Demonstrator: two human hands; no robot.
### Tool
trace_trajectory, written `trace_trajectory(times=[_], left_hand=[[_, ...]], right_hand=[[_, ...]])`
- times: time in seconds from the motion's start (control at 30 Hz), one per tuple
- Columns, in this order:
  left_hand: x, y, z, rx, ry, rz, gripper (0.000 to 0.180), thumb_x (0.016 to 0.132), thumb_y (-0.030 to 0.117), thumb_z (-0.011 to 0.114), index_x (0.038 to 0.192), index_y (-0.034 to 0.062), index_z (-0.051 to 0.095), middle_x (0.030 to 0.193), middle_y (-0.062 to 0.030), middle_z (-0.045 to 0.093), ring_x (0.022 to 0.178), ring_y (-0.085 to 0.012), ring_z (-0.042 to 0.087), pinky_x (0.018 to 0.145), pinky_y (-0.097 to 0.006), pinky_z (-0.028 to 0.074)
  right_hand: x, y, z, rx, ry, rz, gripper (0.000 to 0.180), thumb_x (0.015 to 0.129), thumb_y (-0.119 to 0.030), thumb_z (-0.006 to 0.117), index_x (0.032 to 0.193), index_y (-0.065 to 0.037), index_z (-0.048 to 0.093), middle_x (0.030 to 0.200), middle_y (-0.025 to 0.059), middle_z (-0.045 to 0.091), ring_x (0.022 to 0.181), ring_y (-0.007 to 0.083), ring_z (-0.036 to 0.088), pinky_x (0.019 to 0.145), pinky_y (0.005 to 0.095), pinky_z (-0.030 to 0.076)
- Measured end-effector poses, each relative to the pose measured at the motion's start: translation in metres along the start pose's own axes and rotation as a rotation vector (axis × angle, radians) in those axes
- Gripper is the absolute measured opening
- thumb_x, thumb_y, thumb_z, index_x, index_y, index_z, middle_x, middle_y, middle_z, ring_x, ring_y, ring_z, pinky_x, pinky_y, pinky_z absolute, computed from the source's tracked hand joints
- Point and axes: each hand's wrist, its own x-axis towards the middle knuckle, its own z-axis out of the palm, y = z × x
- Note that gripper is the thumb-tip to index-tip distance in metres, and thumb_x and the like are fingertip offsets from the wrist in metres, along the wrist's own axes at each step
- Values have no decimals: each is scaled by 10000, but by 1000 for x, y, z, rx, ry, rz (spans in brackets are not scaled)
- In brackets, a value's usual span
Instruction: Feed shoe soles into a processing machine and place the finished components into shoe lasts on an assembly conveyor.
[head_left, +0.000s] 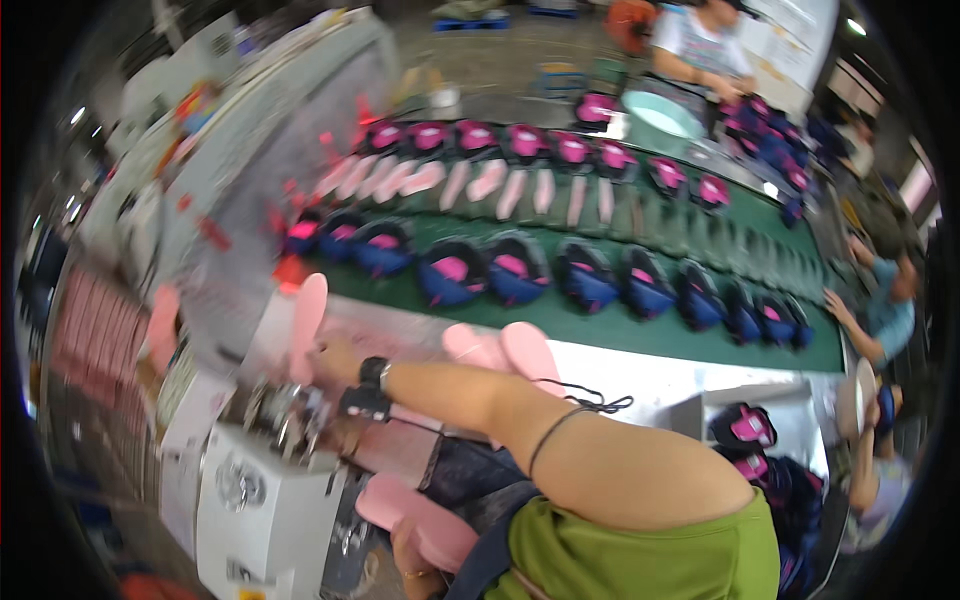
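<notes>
My right hand, with a black watch on its wrist, reaches left across a white worktop and touches the lower end of a pink insole that stands on end; its grip is blurred. Two more pink insoles lie just behind my forearm. At the bottom edge my left hand holds another pink insole close to my body. A white machine with metal parts on top sits just below my right hand.
A green conveyor belt runs across behind, carrying rows of blue-and-pink shoes and pink insoles. People work at its far end and right side. More shoes are piled at the right. Pink stacks lie at the left.
</notes>
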Motion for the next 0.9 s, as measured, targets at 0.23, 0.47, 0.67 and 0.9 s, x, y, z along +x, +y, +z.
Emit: trace_trajectory(times=[0.23, 0.47, 0.67, 0.9], left_hand=[[17, 101, 10, -857, 134, -643, 477, 897, 345, 545, 1265, 42, 526, 1121, -125, 617, 1013, -269, 610, 881, -407, 491], [12, 150, 33, -229, 164, -446, 566, 948, 465, 495, 1342, 58, 480, 1268, -139, 561, 1174, -277, 531, 1004, -433, 421], [47, 143, 38, -587, 267, -864, 569, 944, 481, 483, 1338, 71, 487, 1285, -117, 564, 1186, -273, 526, 1009, -423, 419], [52, 103, 28, -664, 300, -564, 356, 914, 312, 541, 1148, 48, 590, 1013, -107, 648, 925, -267, 633, 813, -389, 514]], right_hand=[[93, 13, -209, 511, -351, 67, 177, 949, -201, 529, 1030, -63, 455, 778, 68, 565, 574, 189, 625, 441, 318, 503], [193, 77, -499, -427, 328, 338, 336, 807, -117, 606, 1111, -27, 494, 905, 249, 658, 829, 423, 661, 767, 475, 543], [226, 138, -652, -763, 371, 255, 353, 746, -124, 584, 1064, -10, 685, 932, 219, 693, 932, 348, 674, 841, 418, 512], [191, 103, -455, -423, 131, -148, 278, 809, -112, 600, 1061, -27, 679, 885, 156, 667, 794, 238, 659, 726, 337, 519]])
